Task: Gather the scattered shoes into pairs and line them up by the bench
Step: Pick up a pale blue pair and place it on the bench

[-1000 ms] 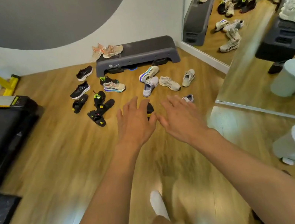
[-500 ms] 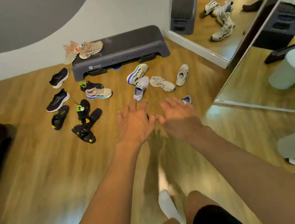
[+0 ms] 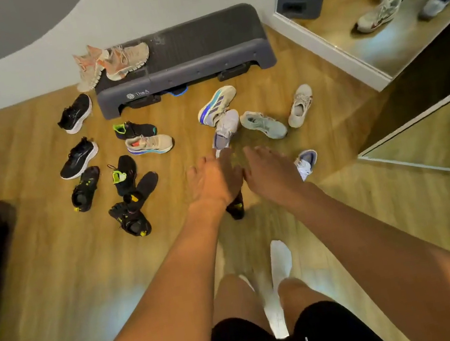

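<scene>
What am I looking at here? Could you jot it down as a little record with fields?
Place: wooden floor, grey step bench against the wall
Layout: shoes scattered before the bench, not yet lined up
Bench's left end: two peach sneakers
Left hand: open, empty, over a black shoe
Right hand: open, empty, near a white-and-purple sneaker

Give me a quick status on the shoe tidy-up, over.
Left hand and right hand open, empty, reaching forward. Shoes scattered before bench, not lined up. Black shoe partly hidden behind left hand.
</scene>
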`<state>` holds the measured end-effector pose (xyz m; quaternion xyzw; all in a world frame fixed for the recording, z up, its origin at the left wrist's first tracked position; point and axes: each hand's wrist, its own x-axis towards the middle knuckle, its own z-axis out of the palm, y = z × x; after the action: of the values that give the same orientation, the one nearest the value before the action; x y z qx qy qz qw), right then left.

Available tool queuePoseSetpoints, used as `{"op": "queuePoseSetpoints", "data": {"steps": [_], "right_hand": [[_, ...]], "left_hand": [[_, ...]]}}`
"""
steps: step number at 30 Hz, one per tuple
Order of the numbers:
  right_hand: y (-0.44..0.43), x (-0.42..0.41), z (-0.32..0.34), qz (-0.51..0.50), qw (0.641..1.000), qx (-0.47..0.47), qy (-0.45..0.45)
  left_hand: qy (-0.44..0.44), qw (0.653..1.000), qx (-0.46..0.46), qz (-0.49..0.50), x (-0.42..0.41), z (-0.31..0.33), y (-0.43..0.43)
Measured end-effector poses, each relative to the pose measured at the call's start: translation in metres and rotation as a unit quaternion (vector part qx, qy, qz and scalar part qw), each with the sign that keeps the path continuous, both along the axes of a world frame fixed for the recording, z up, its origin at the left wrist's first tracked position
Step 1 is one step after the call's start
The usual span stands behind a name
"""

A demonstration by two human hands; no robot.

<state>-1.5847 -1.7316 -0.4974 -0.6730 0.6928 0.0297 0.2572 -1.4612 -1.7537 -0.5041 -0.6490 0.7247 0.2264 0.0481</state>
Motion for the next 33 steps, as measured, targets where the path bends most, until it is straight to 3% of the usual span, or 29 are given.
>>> {"op": "queuePoseSetpoints", "data": {"steps": [8, 15, 20, 27, 30, 33], "right_hand": [[-0.130, 0.021, -0.120, -0.120, 0.987, 0.046, -0.098], [-0.214, 0.035, -0.305, -0.263, 0.943, 0.084, -0.187], [-0.250, 0.034, -0.451, -0.289, 0.934, 0.092, -0.190], [-0.306, 0.028, -0.617, -0.297, 0.932, 0.073, -0.197], [-0.329, 0.033, -0.655, -0.320, 0.921, 0.067, -0.210], [-0.345, 0.037, -0.677, -0.339, 0.906, 0.084, -0.237]], "left_hand": [[0.028, 0.997, 0.070, 0.003, 0.015, -0.108, -0.138], [0.040, 0.995, 0.090, -0.009, 0.020, -0.303, -0.219], [0.080, 0.991, 0.107, 0.002, 0.016, -0.443, -0.255], [0.097, 0.988, 0.065, 0.105, -0.005, -0.612, -0.296], [0.089, 0.987, 0.060, 0.118, -0.004, -0.650, -0.320], [0.086, 0.992, -0.011, 0.088, 0.003, -0.667, -0.336]]}}
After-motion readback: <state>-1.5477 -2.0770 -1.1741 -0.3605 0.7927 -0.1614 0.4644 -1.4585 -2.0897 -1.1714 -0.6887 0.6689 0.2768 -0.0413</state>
